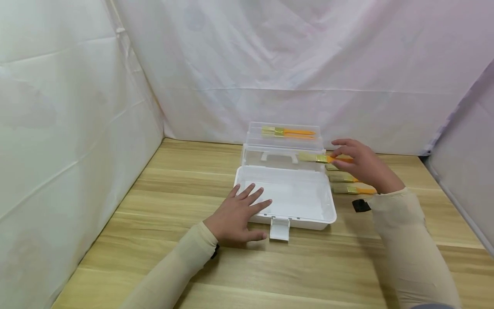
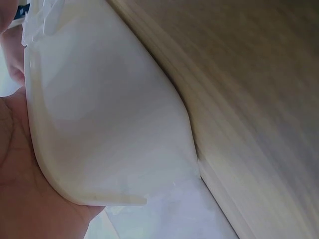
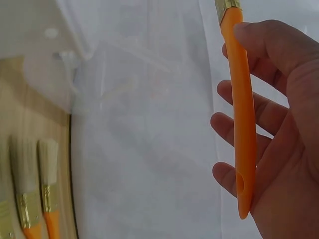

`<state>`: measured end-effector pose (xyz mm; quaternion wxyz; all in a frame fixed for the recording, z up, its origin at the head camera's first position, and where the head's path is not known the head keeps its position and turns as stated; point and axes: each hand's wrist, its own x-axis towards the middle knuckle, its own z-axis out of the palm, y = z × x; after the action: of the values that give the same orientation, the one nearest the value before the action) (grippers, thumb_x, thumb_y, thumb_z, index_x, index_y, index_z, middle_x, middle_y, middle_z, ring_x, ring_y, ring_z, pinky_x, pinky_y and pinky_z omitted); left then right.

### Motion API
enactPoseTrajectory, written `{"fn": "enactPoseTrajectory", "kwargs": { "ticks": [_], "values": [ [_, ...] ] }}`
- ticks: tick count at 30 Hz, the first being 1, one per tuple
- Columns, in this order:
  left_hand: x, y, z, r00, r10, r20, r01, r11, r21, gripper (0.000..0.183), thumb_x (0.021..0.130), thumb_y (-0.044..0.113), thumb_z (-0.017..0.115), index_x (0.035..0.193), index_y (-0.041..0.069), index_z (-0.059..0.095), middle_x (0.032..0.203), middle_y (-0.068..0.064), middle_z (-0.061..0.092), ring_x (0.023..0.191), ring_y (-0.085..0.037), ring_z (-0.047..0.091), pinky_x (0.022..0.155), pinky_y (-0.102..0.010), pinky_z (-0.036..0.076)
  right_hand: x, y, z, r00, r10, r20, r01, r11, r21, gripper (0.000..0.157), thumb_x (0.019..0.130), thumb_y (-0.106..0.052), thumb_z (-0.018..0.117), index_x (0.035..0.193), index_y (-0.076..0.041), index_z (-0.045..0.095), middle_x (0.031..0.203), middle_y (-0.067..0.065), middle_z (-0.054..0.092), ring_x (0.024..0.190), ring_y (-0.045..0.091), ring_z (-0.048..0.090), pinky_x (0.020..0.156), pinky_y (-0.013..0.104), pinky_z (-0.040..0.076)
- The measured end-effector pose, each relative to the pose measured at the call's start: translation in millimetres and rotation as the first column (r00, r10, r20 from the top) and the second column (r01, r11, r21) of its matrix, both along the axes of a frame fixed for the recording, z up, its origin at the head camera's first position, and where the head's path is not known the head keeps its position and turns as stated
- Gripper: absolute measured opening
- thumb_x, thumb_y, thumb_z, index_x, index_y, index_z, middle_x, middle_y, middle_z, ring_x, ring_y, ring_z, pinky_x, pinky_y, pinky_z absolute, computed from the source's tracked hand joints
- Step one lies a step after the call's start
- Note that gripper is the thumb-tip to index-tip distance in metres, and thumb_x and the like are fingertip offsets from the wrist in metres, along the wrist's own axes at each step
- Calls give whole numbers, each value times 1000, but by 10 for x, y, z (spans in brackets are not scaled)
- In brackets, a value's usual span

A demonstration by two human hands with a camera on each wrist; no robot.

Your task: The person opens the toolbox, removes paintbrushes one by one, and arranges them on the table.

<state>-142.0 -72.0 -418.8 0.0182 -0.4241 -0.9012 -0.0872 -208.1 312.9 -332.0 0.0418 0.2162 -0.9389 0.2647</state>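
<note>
While your right hand (image 1: 359, 163) pinches the raised brush (image 1: 321, 159) and your spread left hand (image 1: 237, 214) rests on the box (image 1: 308, 223), a slackened pinch could drop the brush.

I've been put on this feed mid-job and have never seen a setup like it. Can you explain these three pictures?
There is no machine: you see a person's two bare hands. The wide picture comes from a camera on the head, looking forward and down; the other two come from cameras on the wrists, each watching its own hand's work.

On the wooden table stands an open white box, clear sections behind it. At least one brush shows in the farthest clear section, and three more brushes lie right of the box.

The left hand rests on the box's near left corner, fingers spread. The right hand holds an orange-handled brush.
</note>
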Motion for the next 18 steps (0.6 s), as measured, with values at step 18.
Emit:
{"fn": "enactPoseTrajectory", "kwargs": {
  "ticks": [18],
  "values": [
    [-4,-2,-23,1000,18,12,-18,1000,-4,81,87,75,49,153,29,41,159,-6,34,150,-28,17,118,-55,5,335,507,-291,994,-70,-84,70,998,2,8,91,-11,72,99,-9,73,139,18,53,118,41,54,80,55,48]
  ]
}}
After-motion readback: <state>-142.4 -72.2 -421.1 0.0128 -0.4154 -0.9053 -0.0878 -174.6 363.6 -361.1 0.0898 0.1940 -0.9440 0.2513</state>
